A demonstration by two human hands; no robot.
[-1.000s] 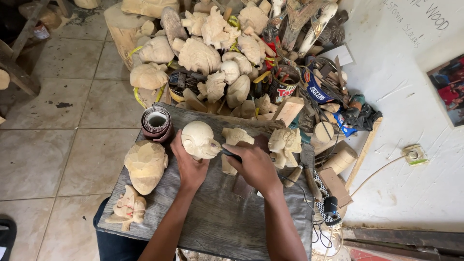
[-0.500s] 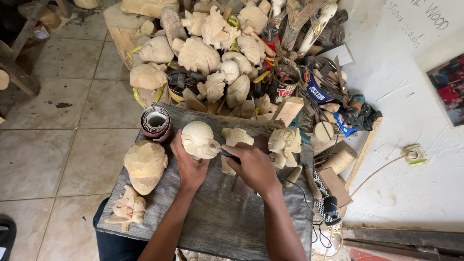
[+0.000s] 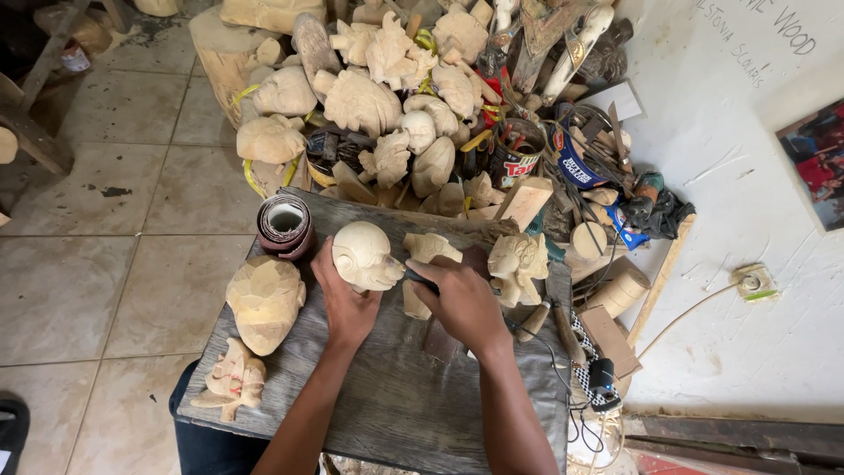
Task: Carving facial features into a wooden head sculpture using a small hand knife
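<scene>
A pale carved wooden head (image 3: 364, 255) lies on a dark grey work board (image 3: 387, 396) across my lap. My left hand (image 3: 345, 303) cups the head from below and holds it steady. My right hand (image 3: 462, 303) is closed around a thin dark carving tool (image 3: 418, 279) whose tip touches the head's right side. Another rough carving (image 3: 422, 264) lies partly hidden under my right hand.
On the board: a roll of sandpaper (image 3: 284, 225), a rough mask blank (image 3: 264, 299), a small carved figure (image 3: 230, 380), a carved face (image 3: 517, 264). Beyond it a heap of unfinished carvings (image 3: 369, 105), cans and tools. Tiled floor on the left, white wall on the right.
</scene>
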